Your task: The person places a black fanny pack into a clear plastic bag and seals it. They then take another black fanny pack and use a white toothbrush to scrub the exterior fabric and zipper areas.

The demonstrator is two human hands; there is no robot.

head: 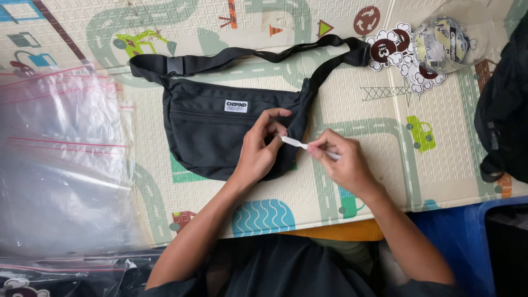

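A black waist bag (212,129) with a white label and a buckled strap lies flat on a patterned play mat (357,110). My left hand (259,148) rests on the bag's right end, with its fingertips pinched at one tip of a thin white strip (294,143). My right hand (341,162) pinches the other end of that strip, just right of the bag. The strip runs between both hands.
A stack of clear zip bags with red seals (60,159) fills the left side. Round brown-and-white stickers (393,49) and a clear packet of stickers (445,41) lie at the top right. A black bag (503,110) sits at the right edge, a blue bin (462,236) below.
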